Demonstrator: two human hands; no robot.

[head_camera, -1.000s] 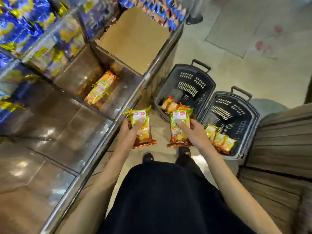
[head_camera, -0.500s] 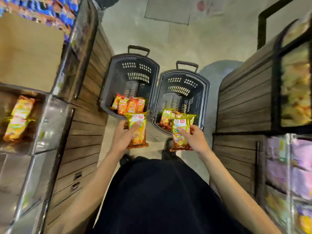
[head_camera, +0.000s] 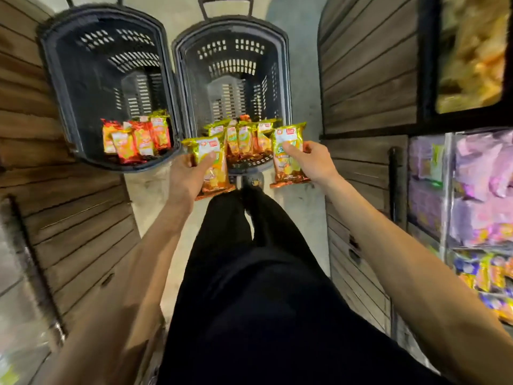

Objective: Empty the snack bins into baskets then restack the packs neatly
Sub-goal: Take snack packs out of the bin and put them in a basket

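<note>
Two dark plastic baskets stand side by side on the floor ahead of me. The left basket [head_camera: 55,79] holds several red and orange snack packs [head_camera: 136,140] at its near end. Inside the right basket [head_camera: 283,79] lie several yellow-green packs [head_camera: 244,137]. My left hand [head_camera: 186,176] grips a yellow and orange pack [head_camera: 213,173] just in front of the right basket's near rim. My right hand [head_camera: 316,162] holds a second yellow pack [head_camera: 286,151] upright beside that basket's right corner.
Dark wooden slatted shelf bases close in on the left [head_camera: 69,218] and the right [head_camera: 366,79], leaving a narrow aisle of pale floor. Clear bins with purple and mixed packs [head_camera: 477,190] sit at the right. My black-clad legs [head_camera: 249,273] fill the bottom centre.
My view has swung right, away from the metal bins, to face the two baskets. Both hands with their packs have moved forward to the near rim of the right basket.
</note>
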